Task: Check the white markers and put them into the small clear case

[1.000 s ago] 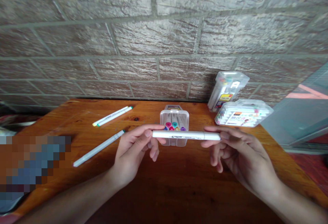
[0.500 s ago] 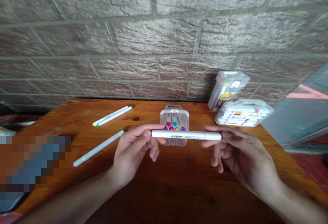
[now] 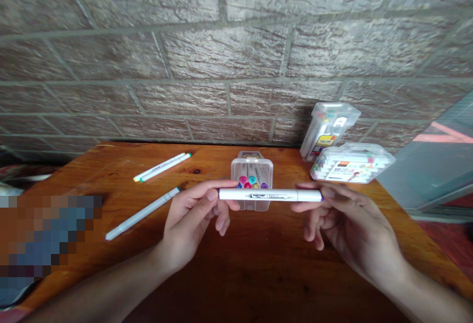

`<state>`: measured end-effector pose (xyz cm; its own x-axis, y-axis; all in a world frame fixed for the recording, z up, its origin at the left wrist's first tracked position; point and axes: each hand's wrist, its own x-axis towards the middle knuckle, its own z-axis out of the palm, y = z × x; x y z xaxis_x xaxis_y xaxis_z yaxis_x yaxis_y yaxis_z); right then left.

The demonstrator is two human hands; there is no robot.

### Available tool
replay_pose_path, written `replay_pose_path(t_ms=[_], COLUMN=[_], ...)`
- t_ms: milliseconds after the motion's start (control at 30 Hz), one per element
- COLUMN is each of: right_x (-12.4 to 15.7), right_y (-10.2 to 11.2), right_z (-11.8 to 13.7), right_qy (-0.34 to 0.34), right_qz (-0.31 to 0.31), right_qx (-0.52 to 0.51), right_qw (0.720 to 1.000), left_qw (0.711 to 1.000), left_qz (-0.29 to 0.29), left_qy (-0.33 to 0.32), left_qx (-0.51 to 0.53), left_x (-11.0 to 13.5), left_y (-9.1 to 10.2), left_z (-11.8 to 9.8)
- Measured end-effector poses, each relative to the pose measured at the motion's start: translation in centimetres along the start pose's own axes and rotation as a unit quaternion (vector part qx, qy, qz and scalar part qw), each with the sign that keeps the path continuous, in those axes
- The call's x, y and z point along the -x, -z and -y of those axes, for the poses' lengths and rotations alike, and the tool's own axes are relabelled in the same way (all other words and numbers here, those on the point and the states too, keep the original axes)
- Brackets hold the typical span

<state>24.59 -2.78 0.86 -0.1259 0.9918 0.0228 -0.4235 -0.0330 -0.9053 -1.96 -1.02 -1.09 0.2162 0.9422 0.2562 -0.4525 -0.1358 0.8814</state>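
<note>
A white marker with purple ends is held level above the table, its printed label facing me. My left hand pinches the left end between thumb and fingers. At the other end, the thumb and fingers of my right hand grip it the same way. Behind the marker lies a clear plastic case, its open end towards me, with several markers inside showing pink, teal, red, yellow and purple ends. The marker and my left fingers hide part of that case.
Left on the wooden table lie a single marker and two markers side by side. At the back right stand a tall clear marker case and a wide clear case. A brick wall rises behind; a blurred-out patch covers the left.
The marker has rolled slightly between my fingers, so its printed label now faces me more fully. Both hands stay almost in place.
</note>
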Motion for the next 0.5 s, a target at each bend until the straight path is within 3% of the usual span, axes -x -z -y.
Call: replay_pose_path(t_ms=[500], right_x=[-0.11], right_y=[0.49], right_z=[-0.74], right_qy=[0.028], right_qz=[0.022], right_qx=[0.065], right_qw=[0.997], left_qw=[0.994], left_qz=[-0.028], left_qy=[-0.002], left_qx=[-0.104], left_x=[-0.35], left_y=[0.23], left_z=[0.52])
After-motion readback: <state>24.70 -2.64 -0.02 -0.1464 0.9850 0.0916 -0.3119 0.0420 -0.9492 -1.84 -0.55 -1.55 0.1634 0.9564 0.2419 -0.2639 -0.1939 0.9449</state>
